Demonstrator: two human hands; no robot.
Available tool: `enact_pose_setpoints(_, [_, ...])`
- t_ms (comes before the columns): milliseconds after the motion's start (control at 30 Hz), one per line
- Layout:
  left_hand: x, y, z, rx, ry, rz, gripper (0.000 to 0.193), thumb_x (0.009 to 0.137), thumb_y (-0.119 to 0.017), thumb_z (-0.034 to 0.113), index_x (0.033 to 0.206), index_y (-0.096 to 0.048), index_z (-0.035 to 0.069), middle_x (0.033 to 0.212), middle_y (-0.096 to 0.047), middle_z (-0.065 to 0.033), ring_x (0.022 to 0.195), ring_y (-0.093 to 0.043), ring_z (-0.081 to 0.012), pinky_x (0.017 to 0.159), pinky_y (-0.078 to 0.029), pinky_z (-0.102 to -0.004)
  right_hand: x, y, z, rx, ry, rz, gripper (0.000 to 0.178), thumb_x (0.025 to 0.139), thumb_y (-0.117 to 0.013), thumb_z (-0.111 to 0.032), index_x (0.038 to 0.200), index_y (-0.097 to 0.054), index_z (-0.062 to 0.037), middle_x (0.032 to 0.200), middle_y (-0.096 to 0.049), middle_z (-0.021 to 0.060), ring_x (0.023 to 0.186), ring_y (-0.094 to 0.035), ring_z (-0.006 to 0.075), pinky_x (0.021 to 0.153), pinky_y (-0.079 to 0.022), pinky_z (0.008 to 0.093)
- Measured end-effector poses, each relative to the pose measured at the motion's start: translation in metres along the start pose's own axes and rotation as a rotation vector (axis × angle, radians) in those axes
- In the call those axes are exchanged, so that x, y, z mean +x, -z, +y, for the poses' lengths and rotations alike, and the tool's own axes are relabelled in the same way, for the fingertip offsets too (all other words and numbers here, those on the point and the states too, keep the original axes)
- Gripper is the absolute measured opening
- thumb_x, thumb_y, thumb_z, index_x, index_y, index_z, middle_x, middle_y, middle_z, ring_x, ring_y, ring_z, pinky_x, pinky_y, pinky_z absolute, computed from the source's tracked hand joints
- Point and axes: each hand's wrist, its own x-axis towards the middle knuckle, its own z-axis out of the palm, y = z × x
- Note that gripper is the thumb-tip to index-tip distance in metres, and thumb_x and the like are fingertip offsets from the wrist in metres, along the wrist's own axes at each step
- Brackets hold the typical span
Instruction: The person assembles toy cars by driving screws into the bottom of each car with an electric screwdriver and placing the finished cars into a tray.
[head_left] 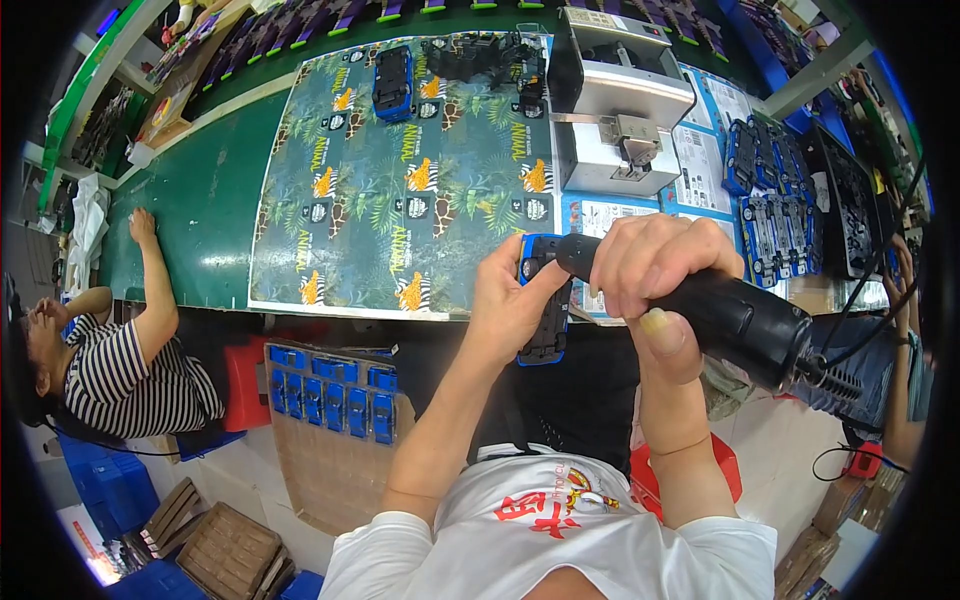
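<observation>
In front of my body, at the table's near edge, my left hand point(496, 318) is closed around a blue toy car point(543, 338) with its black underside facing up. My right hand point(668, 262) wraps round a black electric screwdriver point(740, 322), held nearly level. The screwdriver's nose lies over the far end of the car, beside my left thumb; its bit is hidden, so contact cannot be told. Another blue toy car point(393, 84) rests farther off on the patterned sheet point(375, 225), with a heap of black plastic parts point(482, 60) to its right.
A metal machine point(625, 110) stands at the far right of the sheet. Several blue car bodies point(780, 235) lie right of it, by a black tray point(850, 200). Cables trail from the screwdriver. Lower left, a cardboard holder point(325, 460) carries blue cars. A person point(135, 365) sits at left.
</observation>
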Motion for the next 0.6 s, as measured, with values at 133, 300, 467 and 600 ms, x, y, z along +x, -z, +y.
enact_pose_setpoints(133, [-0.0011, -0.0025, -0.003, 0.03, -0.004, 0.009, 0.021, 0.089, -0.072, 0.012, 0.101, -0.061, 0.0, 0.087, -0.067, -0.0036, 0.074, -0.061, -0.0062, 0.065, -0.052, -0.0243, -0.0032, 0.0009, -0.0063, 0.071, -0.05, 0.061, 0.026, 0.075, -0.076, -0.006, 0.086, -0.052, -0.0064, 0.07, -0.056, 0.0049, 0.064, -0.053, 0.0155, 0.068, -0.048, 0.0318])
enact_pose_setpoints(300, [-0.0014, -0.0014, -0.0086, 0.051, -0.022, 0.0, 0.021, 0.089, -0.072, 0.012, 0.102, -0.061, 0.0, 0.089, -0.067, -0.0033, 0.076, -0.061, -0.0059, 0.066, -0.052, -0.0242, -0.0069, -0.0002, -0.0076, 0.102, -0.029, 0.101, 0.026, 0.076, -0.076, -0.008, 0.086, -0.052, -0.0057, 0.07, -0.056, 0.0057, 0.065, -0.053, 0.016, 0.067, -0.048, 0.0318])
enact_pose_setpoints(467, [-0.0026, -0.0033, -0.005, 0.034, -0.03, 0.011, 0.022, 0.089, -0.072, 0.011, 0.105, -0.062, 0.0, 0.089, -0.067, -0.0028, 0.076, -0.062, -0.0066, 0.068, -0.052, -0.0244, -0.0028, 0.0025, -0.0035, 0.066, 0.024, 0.084, 0.025, 0.076, -0.079, -0.007, 0.084, -0.055, -0.0042, 0.072, -0.06, 0.0072, 0.066, -0.057, 0.0156, 0.064, -0.049, 0.0298])
enact_pose_setpoints(600, [-0.0041, -0.0012, -0.0038, 0.008, -0.008, -0.015, 0.022, 0.089, -0.07, 0.009, 0.107, -0.061, 0.0, 0.091, -0.067, -0.0036, 0.076, -0.063, -0.0075, 0.068, -0.053, -0.0247, -0.0018, 0.0062, -0.0104, -0.059, -0.035, 0.055, 0.024, 0.077, -0.078, -0.007, 0.09, -0.058, -0.0038, 0.073, -0.062, 0.0063, 0.065, -0.057, 0.0109, 0.062, -0.046, 0.0254])
